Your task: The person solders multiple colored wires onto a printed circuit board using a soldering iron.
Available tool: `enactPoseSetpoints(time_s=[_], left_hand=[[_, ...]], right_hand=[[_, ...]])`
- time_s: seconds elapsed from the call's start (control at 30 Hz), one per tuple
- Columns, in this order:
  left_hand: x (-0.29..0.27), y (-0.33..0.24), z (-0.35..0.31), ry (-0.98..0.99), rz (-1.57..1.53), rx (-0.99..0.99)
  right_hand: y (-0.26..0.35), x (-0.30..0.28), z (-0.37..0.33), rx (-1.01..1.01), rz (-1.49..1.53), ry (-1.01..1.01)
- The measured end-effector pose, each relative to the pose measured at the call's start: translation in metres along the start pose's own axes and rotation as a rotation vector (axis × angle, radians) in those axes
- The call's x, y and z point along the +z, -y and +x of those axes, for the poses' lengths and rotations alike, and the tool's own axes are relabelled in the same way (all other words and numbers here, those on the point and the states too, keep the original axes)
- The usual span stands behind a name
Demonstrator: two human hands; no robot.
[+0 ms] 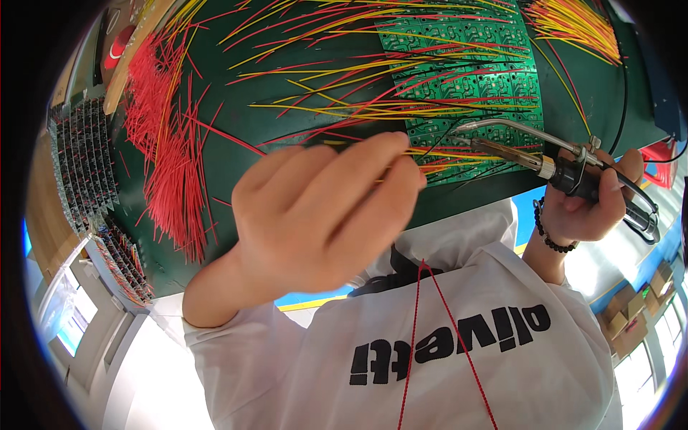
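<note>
My left hand (330, 208) is closed in a pinch at the near edge of a green circuit board panel (534, 86). Its fingertips meet the ends of red and yellow wires (448, 153); a wire seems to be between them, though its colour is hidden. My right hand (598, 211) grips the black handle of a soldering iron (577, 179). A thin bent metal tube (516, 123) is clamped along the iron, and both tips point left over the panel, close to my left fingertips. Rows of red, yellow and black wires stick out leftward from the panel.
A large heap of red wires (172, 186) lies on the dark green work surface (236, 129) at left. A yellow and red wire bundle (577, 29) lies far right. Stacked boards (82, 165) stand at the left edge. A black cable (623, 93) runs down the right side.
</note>
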State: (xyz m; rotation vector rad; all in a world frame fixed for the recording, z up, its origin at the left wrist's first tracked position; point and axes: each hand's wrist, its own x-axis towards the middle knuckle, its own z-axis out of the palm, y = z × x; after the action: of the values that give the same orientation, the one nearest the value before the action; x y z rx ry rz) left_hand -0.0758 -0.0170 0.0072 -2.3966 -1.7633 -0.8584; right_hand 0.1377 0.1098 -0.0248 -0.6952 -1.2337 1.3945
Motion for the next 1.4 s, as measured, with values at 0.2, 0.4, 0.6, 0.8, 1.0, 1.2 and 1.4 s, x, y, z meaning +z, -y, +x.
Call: enactPoseSetpoints(time_s=[0.2, 0.4, 0.6, 0.8, 1.0, 1.2, 1.4], left_hand=[[-0.024, -0.015, 0.002, 0.019, 0.221, 0.067], [-0.011, -0.012, 0.007, 0.161, 0.07, -0.142], [-0.01, 0.002, 0.012, 0.0, -0.061, -0.162], [-0.01, 0.008, 0.02, 0.032, -0.149, -0.393], [-0.019, 0.008, 0.018, -0.003, 0.099, -0.28], [-0.026, -0.003, 0.009, 0.036, 0.0, 0.037], [-0.039, 0.009, 0.01, -0.036, -0.762, -0.176]], right_hand=[[0.0, -0.006, 0.003, -0.04, 0.051, -0.016], [0.001, -0.005, 0.0, -0.043, -0.014, -0.093], [-0.006, -0.007, -0.001, -0.13, -0.011, -0.036], [-0.006, -0.007, -0.002, -0.107, 0.037, -0.036], [-0.005, -0.004, 0.0, -0.119, -0.044, -0.05], [-0.006, 0.003, 0.0, -0.147, -0.124, -0.185], [-0.012, -0.007, -0.003, -0.203, -0.266, -0.127]])
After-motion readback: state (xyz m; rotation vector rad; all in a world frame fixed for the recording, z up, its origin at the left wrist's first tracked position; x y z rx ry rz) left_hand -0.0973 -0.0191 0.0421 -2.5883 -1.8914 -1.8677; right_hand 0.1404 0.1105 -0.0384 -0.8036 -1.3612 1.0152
